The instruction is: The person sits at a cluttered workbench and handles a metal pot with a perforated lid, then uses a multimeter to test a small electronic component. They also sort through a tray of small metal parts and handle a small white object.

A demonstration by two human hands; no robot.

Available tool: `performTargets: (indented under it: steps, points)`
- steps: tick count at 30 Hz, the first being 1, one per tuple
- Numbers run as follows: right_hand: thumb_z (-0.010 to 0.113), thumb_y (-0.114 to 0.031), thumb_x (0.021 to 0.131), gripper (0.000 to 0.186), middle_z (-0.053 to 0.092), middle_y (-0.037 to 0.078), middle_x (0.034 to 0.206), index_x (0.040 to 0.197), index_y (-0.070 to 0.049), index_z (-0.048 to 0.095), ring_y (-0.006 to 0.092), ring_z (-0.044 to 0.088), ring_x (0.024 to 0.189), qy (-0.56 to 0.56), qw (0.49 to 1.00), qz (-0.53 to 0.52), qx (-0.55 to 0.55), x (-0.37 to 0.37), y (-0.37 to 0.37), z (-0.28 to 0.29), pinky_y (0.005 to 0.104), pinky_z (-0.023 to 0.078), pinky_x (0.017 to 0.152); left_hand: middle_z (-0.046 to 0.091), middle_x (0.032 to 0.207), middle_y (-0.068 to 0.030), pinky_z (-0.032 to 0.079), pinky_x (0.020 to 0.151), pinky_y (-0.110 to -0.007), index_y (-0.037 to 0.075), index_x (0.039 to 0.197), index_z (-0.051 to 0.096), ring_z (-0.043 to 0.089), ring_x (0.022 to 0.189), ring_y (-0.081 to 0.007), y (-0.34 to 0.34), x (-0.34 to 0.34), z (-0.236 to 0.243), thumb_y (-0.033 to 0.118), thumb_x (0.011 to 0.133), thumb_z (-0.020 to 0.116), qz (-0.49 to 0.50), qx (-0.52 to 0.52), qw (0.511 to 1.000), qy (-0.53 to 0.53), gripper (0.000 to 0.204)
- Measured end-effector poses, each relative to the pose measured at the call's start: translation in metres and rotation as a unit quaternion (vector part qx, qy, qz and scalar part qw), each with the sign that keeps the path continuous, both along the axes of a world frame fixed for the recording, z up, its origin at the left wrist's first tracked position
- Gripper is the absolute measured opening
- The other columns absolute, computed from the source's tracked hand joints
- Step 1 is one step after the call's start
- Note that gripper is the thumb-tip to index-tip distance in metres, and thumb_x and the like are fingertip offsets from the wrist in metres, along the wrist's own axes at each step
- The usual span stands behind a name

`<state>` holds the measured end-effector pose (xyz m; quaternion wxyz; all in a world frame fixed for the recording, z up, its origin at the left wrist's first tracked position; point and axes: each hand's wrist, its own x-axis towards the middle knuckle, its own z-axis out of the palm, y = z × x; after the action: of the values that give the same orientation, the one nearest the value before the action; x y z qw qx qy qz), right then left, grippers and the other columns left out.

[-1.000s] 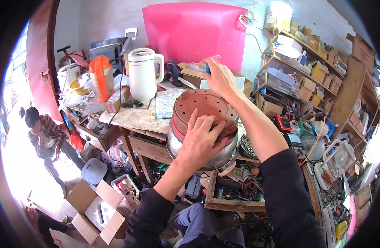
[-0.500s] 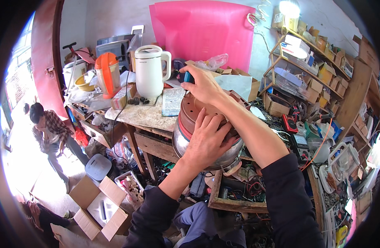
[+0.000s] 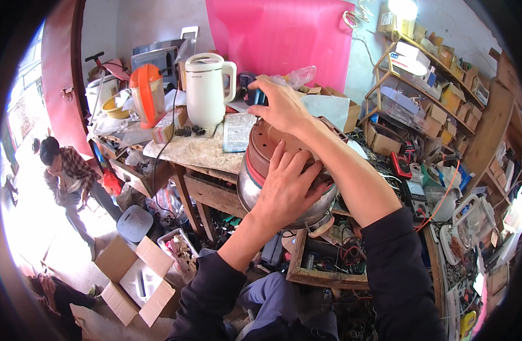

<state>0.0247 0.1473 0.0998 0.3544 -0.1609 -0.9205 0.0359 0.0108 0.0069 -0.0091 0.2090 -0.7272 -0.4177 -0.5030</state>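
Note:
In front of me a round metal pot-like appliance [image 3: 247, 192] has its brown, perforated base plate [image 3: 262, 146] facing up. My left hand [image 3: 286, 179] rests on this plate with its fingers stretched and slightly apart, pressing near the side. Over the far edge of the plate, my right hand [image 3: 281, 105] grips the blue handle of what looks like a screwdriver [image 3: 261, 99]. Its thin shaft points down to the plate's rim; the tip is hard to make out. My right forearm covers part of the plate.
On the worktable [image 3: 207, 149] stand a white jug-shaped appliance [image 3: 204, 94], an orange-lidded jug [image 3: 147, 96] and a printed sheet [image 3: 238, 133]. A wooden drawer of parts [image 3: 329, 277] sits below. Crowded shelves [image 3: 426, 85] rise rightward. A person [image 3: 73, 182] is at the left.
The fingers of my right hand have shifted slightly up and around the blue handle. My left hand stays on the plate. The view has tilted a little.

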Motion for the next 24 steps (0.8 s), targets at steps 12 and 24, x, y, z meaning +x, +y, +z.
performTargets:
  steps: [12,24]
  points:
    - [0.08,-0.017,0.08,0.055,0.066,0.017,0.129,0.13,-0.009,0.059,0.0415,0.062,0.115,-0.053,0.993,-0.012,0.105,0.008,-0.006,0.009,0.0481,0.047,0.099,0.051,0.104,-0.0134,0.029,0.116,-0.061,0.005,0.101,0.066,0.052,0.111,-0.0333,0.001,0.007,-0.007,0.027,0.077,0.078,-0.023,0.025,0.999,-0.012,0.035]
    - [0.066,0.0,0.078,0.008,0.065,0.02,0.095,0.086,0.0,0.066,0.0393,0.061,0.1,-0.219,0.973,0.044,0.064,-0.003,-0.029,0.045,0.0472,0.046,0.09,0.051,0.118,-0.0147,0.021,0.122,-0.061,0.004,0.119,0.064,0.048,0.12,-0.0334,0.004,0.005,-0.012,0.024,0.077,0.077,-0.038,0.02,0.999,-0.017,0.048]
